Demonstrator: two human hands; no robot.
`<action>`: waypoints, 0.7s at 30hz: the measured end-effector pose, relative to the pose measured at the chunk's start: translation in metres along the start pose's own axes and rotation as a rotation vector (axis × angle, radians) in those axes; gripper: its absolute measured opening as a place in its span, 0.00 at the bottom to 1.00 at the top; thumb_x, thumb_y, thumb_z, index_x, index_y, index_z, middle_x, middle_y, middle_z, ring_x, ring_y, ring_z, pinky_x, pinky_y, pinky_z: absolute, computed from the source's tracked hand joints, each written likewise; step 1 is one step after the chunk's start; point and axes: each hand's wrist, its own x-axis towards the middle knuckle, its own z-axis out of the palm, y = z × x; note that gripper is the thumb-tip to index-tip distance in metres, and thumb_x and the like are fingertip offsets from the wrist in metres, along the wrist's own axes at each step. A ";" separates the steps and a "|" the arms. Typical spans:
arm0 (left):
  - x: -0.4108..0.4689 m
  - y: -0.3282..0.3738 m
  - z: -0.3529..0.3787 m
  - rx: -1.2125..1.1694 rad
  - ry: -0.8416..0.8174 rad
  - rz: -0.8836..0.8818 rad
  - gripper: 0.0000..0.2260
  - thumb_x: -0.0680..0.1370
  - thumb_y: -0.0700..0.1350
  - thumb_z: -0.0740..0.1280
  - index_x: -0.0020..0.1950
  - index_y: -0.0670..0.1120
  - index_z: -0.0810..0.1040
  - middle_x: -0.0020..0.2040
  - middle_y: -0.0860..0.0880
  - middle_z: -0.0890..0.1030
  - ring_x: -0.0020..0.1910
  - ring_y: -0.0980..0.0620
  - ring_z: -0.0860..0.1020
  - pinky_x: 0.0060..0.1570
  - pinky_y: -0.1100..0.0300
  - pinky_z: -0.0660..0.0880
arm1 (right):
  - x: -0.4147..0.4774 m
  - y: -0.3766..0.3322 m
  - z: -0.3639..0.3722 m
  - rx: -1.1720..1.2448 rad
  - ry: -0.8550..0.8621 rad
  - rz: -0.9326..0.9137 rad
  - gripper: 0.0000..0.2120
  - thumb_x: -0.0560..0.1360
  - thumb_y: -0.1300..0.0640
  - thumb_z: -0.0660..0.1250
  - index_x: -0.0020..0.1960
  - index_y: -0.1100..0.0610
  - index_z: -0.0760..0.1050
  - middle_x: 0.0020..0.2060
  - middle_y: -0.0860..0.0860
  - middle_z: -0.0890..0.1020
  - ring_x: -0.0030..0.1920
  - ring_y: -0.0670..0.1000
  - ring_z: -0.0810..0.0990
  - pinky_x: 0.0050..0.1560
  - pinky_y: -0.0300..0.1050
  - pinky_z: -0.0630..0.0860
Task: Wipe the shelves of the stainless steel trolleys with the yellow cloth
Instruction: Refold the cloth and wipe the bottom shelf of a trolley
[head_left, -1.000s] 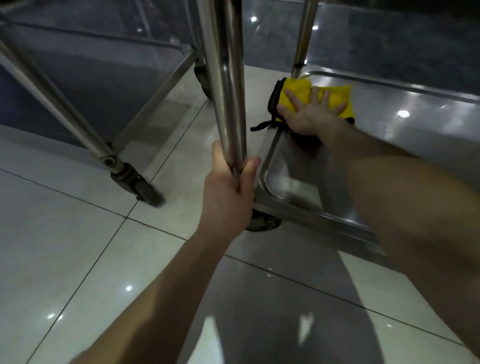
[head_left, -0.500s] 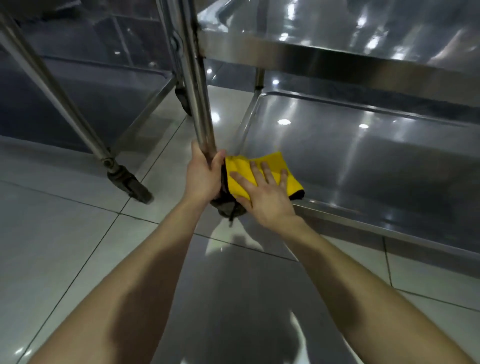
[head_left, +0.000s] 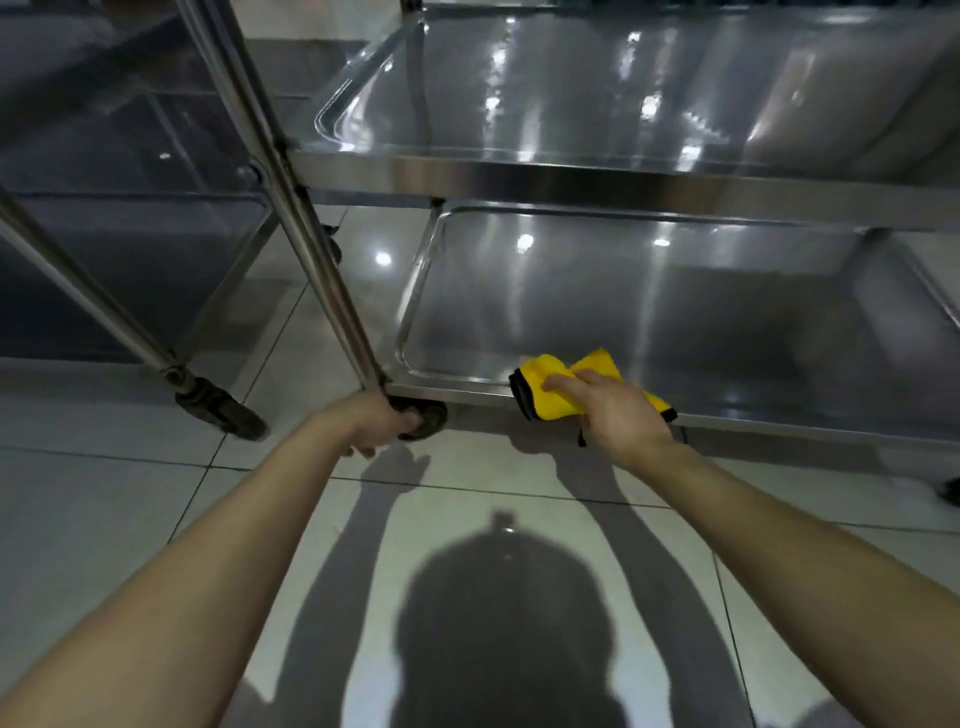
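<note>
Nearest, over the glossy pale floor tiles (head_left: 156, 519), the left hand (head_left: 376, 423) grips the round steel upright post (head_left: 306, 234) at its foot, just beside a black castor wheel (head_left: 432, 418). The right hand (head_left: 613, 410) lies with rather straight fingers on the folded yellow cloth with black edge (head_left: 558, 387) and presses it on the front rim of the lowest stainless steel shelf (head_left: 675, 312). To wipe well, I think, press flat and make long overlapping strokes to the far corners, with the post held firm so the castor does not roll. Further up is the middle steel shelf (head_left: 597, 104).
</note>
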 end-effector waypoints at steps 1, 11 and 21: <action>-0.013 0.007 0.000 0.019 -0.111 0.017 0.16 0.86 0.58 0.65 0.68 0.49 0.78 0.60 0.48 0.84 0.53 0.47 0.86 0.59 0.47 0.83 | -0.001 -0.004 -0.014 0.026 -0.014 -0.011 0.35 0.76 0.67 0.64 0.80 0.45 0.68 0.69 0.56 0.77 0.65 0.65 0.77 0.54 0.56 0.76; -0.074 0.055 -0.024 -0.905 -0.109 0.292 0.30 0.76 0.72 0.69 0.66 0.51 0.85 0.60 0.51 0.89 0.62 0.52 0.85 0.67 0.51 0.74 | -0.018 -0.068 -0.092 0.291 0.186 -0.228 0.34 0.76 0.64 0.73 0.78 0.43 0.71 0.74 0.50 0.77 0.67 0.58 0.79 0.64 0.49 0.74; -0.071 0.068 -0.031 -0.438 0.374 0.429 0.13 0.86 0.48 0.69 0.70 0.47 0.79 0.59 0.51 0.84 0.58 0.49 0.83 0.56 0.53 0.77 | -0.021 -0.078 -0.095 0.384 0.013 -0.212 0.33 0.79 0.39 0.71 0.81 0.45 0.66 0.76 0.46 0.70 0.72 0.50 0.73 0.68 0.40 0.68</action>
